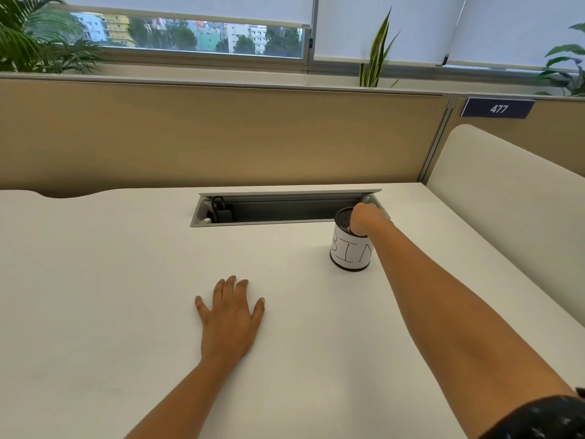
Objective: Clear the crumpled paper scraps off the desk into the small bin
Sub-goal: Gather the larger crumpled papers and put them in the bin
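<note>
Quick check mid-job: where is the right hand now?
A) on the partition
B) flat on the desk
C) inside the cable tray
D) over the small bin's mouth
D: the right hand sits over the open top of the small bin, while the left hand lies flat on the desk.
</note>
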